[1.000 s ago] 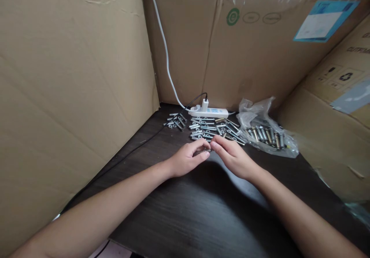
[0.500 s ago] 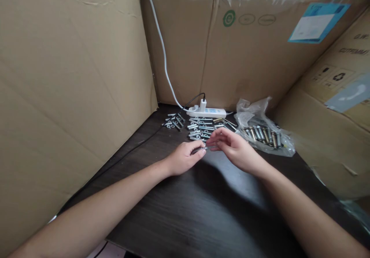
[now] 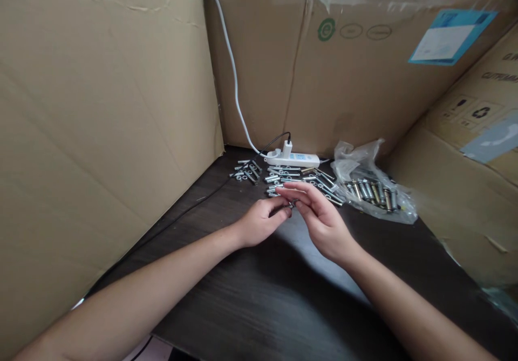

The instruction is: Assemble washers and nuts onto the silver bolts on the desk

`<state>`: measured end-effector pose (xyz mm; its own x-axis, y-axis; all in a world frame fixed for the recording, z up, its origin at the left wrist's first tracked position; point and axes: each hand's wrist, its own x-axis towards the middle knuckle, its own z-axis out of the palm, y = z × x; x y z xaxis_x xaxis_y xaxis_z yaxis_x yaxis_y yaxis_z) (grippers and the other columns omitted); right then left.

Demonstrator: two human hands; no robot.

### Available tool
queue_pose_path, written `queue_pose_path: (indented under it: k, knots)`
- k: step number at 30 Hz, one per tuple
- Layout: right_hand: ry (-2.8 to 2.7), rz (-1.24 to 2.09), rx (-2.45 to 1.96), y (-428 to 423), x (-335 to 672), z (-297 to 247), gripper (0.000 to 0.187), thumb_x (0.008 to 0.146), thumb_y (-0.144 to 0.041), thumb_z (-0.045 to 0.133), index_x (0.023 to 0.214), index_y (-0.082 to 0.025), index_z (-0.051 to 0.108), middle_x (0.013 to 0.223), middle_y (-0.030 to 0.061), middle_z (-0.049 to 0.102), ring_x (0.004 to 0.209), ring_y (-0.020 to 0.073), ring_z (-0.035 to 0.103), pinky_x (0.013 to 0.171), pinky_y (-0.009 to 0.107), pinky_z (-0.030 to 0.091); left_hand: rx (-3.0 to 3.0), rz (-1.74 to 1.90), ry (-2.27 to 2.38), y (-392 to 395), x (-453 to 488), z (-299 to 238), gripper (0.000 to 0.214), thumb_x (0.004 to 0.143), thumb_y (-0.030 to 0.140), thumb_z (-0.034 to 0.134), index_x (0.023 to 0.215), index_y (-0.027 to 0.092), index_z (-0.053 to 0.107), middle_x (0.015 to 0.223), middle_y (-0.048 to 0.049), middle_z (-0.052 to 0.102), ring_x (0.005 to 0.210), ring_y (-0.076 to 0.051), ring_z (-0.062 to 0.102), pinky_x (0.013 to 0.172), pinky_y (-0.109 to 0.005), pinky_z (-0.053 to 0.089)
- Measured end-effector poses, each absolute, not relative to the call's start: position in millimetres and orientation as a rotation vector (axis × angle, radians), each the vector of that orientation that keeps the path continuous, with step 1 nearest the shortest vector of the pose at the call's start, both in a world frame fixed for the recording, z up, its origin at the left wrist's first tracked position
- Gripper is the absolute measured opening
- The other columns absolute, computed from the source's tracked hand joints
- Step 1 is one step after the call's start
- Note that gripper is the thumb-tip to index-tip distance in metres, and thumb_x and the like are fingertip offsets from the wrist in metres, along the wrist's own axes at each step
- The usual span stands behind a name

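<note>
My left hand (image 3: 261,222) is closed in a pinch around a small metal bolt (image 3: 286,206) just above the dark table (image 3: 259,296). My right hand (image 3: 319,215) meets it from the right, thumb and forefinger pinched on the same bolt's end, the other fingers stretched out. Right behind both hands lies a heap of several silver bolts and sleeves (image 3: 297,180). A smaller cluster of metal parts (image 3: 246,170) lies to the heap's left.
A clear plastic bag (image 3: 370,188) with more bolts lies at the right. A white power strip (image 3: 292,159) with a white cable and a black cord sits against the back. Cardboard boxes (image 3: 101,107) wall in the table on the left, back and right.
My right hand has lifted off the table and turned palm-up, with its fingers now over the bolt that my left hand pinches. The left hand has barely moved.
</note>
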<state>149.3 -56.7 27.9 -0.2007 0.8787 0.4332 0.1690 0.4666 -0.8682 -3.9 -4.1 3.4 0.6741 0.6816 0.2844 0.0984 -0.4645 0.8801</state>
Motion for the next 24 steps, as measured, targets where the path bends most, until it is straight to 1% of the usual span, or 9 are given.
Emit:
queue_pose_path:
  k: [3,6,10,14,17,24]
  knots:
    - [-1.703,0.744,-0.924,-55.4,149.5,24.6,0.031,0.092,-0.015,0.037,0.118,-0.025,0.05,0.119,0.0051,0.06,0.116,0.0176,0.054,0.105,0.041,0.038,1.948,0.808,0.595,-4.6,-4.3,5.2,0.02,0.091,0.028,0.045,0.091,0.013,0.058,0.09,-0.0038,0.062,0.086,-0.015,0.055,0.081,-0.029,0.044]
    - [-1.723,0.679,-0.934,-56.1,149.3,24.2,0.031,0.093,-0.016,0.036,0.119,-0.026,0.049,0.121,0.0054,0.058,0.116,0.0186,0.054,0.103,0.042,0.039,1.933,0.811,0.583,-4.3,-4.5,5.1,0.022,0.092,0.029,0.044,0.096,0.014,0.06,0.096,-0.0051,0.063,0.091,-0.017,0.057,0.084,-0.031,0.045]
    - [-1.835,0.595,-0.947,-58.9,149.0,23.9,0.036,0.092,-0.013,0.035,0.123,-0.026,0.048,0.125,0.0055,0.056,0.117,0.0188,0.052,0.102,0.04,0.041,1.935,0.839,0.535,-3.0,-4.6,1.7,0.024,0.092,0.028,0.044,0.103,0.014,0.059,0.099,-0.0067,0.064,0.095,-0.018,0.057,0.087,-0.033,0.045]
    - [-1.919,0.524,-0.952,-58.7,150.0,19.7,0.041,0.09,-0.009,0.035,0.125,-0.026,0.046,0.127,0.0047,0.055,0.119,0.0177,0.05,0.103,0.037,0.039,1.966,0.833,0.537,-2.4,-4.7,-0.2,0.021,0.091,0.027,0.045,0.096,0.013,0.06,0.094,-0.006,0.064,0.091,-0.017,0.058,0.086,-0.032,0.046]
    - [-1.914,0.518,-0.969,-57.3,151.0,16.8,0.041,0.09,-0.009,0.035,0.125,-0.026,0.046,0.129,0.0045,0.054,0.12,0.0177,0.05,0.103,0.036,0.039,1.987,0.829,0.556,-3.1,-4.8,0.8,0.02,0.09,0.027,0.045,0.092,0.012,0.059,0.09,-0.0051,0.064,0.088,-0.017,0.058,0.084,-0.031,0.045]
    - [-1.836,0.586,-1.026,-56.0,152.6,16.8,0.03,0.092,-0.017,0.038,0.117,-0.025,0.052,0.12,0.0052,0.06,0.113,0.0188,0.055,0.098,0.036,0.042,2.056,0.834,0.619,-4.4,-6.2,3.2,0.022,0.091,0.029,0.044,0.089,0.013,0.057,0.089,-0.0041,0.063,0.084,-0.015,0.057,0.08,-0.028,0.045]
